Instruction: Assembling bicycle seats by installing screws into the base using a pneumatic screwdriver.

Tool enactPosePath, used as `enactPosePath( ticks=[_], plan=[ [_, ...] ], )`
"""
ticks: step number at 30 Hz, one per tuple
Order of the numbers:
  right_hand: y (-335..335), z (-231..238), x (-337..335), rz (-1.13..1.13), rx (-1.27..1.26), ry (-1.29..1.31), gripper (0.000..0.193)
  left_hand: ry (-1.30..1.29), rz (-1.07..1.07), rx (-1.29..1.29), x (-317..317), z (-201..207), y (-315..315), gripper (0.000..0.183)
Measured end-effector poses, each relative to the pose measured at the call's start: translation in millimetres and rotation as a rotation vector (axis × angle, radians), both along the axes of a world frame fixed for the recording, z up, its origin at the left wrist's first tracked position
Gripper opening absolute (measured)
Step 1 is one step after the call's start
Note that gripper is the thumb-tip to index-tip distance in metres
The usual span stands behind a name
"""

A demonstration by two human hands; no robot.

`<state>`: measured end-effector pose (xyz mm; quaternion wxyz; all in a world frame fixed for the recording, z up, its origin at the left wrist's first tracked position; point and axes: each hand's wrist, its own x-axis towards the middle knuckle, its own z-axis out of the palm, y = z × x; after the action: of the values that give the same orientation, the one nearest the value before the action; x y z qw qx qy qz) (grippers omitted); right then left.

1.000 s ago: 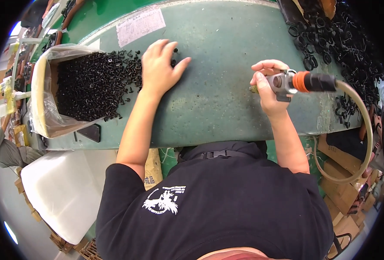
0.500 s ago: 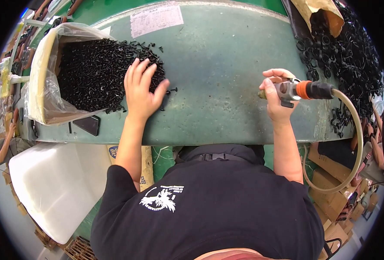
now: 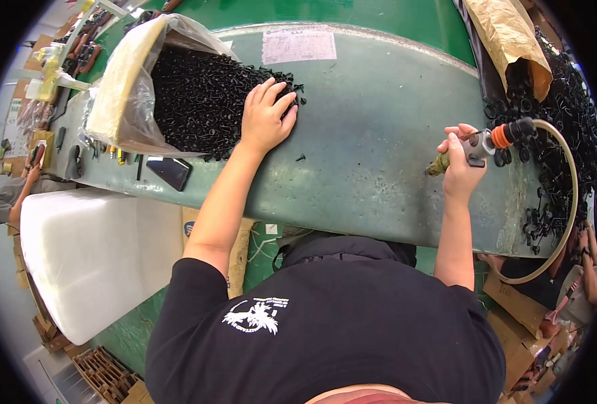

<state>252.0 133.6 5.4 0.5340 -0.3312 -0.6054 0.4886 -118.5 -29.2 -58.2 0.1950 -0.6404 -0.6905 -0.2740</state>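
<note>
A heap of small black screws (image 3: 197, 101) spills onto the green worktable (image 3: 366, 121) from a plastic-lined box (image 3: 113, 101) tipped on its side. Over the right edge of that heap rests my left hand (image 3: 266, 120), palm down with fingers spread, touching the screws. One loose screw (image 3: 301, 158) lies apart from the pile. My right hand (image 3: 461, 168) is wrapped round a grey air-powered hand tool (image 3: 480, 145) with an orange collar, held above the table. Its tip points left; a beige hose (image 3: 573, 168) runs from its back end.
Black ring-shaped parts (image 3: 568, 121) are piled at the right beside a brown paper bag (image 3: 507, 34). A dark phone (image 3: 169, 172) lies near the table's front edge, a printed sheet (image 3: 298, 46) at the back. A white block-like bundle (image 3: 96, 249) stands below left. Other people are at both sides.
The whole view has shifted and tilted. My left hand has moved slightly farther onto the screw heap. The right hand and tool have come nearer the black ring-shaped parts.
</note>
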Motion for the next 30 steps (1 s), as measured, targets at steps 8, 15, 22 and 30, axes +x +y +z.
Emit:
enactPosePath(
  ticks=[8, 15, 22, 30],
  plan=[
    [4, -4, 1, 0.038, -0.028, 0.084, 0.029, 0.001, -0.174, -0.059, 58, 15, -18, 0.043],
    [-10, -6, 11, 0.105, 0.016, 0.093, 0.028, -0.064, -0.117, 0.312, 93, 114, -1, 0.041],
    [-8, -8, 16, 0.112, -0.016, 0.121, 0.026, 0.252, -0.808, 0.621, 164, 317, -46, 0.077],
    [5, 12, 7, 0.161, -0.024, 0.259, 0.017, 0.292, -0.887, 0.606, -94, 392, -225, 0.076]
  ],
)
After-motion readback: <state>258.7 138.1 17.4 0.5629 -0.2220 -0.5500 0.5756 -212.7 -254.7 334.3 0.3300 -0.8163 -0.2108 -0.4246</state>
